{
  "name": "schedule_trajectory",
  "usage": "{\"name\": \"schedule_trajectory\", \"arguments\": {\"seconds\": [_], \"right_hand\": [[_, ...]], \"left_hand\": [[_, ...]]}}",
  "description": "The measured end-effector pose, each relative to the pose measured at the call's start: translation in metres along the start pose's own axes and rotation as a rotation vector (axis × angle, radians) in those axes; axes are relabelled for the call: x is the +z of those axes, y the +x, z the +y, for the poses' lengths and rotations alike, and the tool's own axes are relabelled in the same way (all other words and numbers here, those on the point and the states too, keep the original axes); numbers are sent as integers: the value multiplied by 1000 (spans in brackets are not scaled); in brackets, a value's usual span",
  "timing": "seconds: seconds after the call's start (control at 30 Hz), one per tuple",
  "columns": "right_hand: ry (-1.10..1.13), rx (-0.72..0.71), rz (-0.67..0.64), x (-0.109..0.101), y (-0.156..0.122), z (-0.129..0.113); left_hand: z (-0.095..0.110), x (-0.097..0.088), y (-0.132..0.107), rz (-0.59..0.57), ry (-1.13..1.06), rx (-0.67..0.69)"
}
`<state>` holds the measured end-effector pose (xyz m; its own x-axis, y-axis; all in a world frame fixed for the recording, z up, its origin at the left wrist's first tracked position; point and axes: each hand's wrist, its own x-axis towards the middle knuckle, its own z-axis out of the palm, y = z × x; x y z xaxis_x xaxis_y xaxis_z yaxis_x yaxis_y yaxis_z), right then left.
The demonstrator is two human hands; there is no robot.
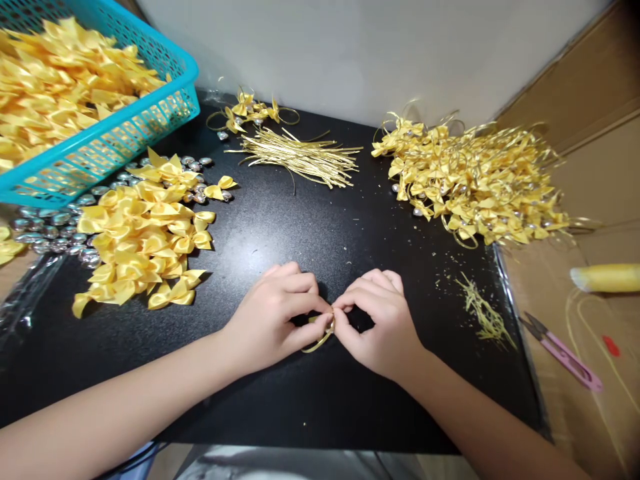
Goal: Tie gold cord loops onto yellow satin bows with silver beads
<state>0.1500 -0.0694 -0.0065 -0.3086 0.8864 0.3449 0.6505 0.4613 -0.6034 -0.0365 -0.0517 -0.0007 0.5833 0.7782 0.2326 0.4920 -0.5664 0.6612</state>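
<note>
Thumb and forefinger pinched, my left hand (283,313) grips a loop of gold cord (320,343) low over the black table. My right hand (377,317) pinches the same cord from the other side, so the fingertips of both hands meet. Part of the cord hangs in a curve below them; whatever else is between the fingers is mostly hidden. To the left lies a heap of yellow ribbon bows (145,240), with silver beads (55,230) behind and beside it. Ahead is a bundle of cut gold cords (305,157).
A turquoise basket (190,83) full of bows stands back left. Looped bows with beads (475,180) are piled back right; a few more (250,110) lie at the back. Cord scraps (485,313), pink thread snips (565,353) and a yellow spool (607,278) are at right.
</note>
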Motion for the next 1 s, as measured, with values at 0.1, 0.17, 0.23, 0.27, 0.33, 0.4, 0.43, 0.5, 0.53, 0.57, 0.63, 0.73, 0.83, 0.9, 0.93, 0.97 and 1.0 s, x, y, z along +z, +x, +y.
{"name": "schedule_trajectory", "arguments": {"seconds": [0.1,0.17,0.23,0.27,0.33,0.4,0.43,0.5,0.53,0.57,0.63,0.73,0.83,0.9,0.93,0.97,1.0], "right_hand": [[10,2,-13,-2,0,0],[7,-6,-5,-2,0,0],[-5,-20,11,-2,-1,0],[-14,-27,22,-1,-1,0],[-37,-40,41,0,-1,0],[-60,-50,57,1,-1,0],[-69,-54,60,1,-1,0],[-81,-54,56,1,-1,0],[-83,-52,51,1,0,0],[-83,-47,44,0,0,0],[-75,-34,36,-1,1,0],[-49,-8,36,-2,2,0],[-18,14,33,-3,3,0],[-3,20,25,-4,3,0],[2,21,21,-4,3,0],[5,19,19,-4,3,0],[7,16,17,-4,3,-1]], "left_hand": [[0,0,0,3,7,0],[0,0,0,3,11,-2],[-1,0,-1,8,16,-4],[-1,0,-1,9,18,-5],[0,0,-1,10,21,-6],[0,0,0,3,23,-8],[0,0,0,-1,24,-9],[0,0,0,-6,28,-9],[0,0,0,-8,29,-9],[0,0,0,-7,29,-8],[0,0,0,-8,28,-7],[1,-1,0,-10,27,-9],[1,-1,0,-16,20,-18],[2,-2,0,-19,9,-28],[2,-2,0,-20,3,-35],[3,-2,1,-21,-3,-42],[3,-2,1,-22,-9,-48]]}}
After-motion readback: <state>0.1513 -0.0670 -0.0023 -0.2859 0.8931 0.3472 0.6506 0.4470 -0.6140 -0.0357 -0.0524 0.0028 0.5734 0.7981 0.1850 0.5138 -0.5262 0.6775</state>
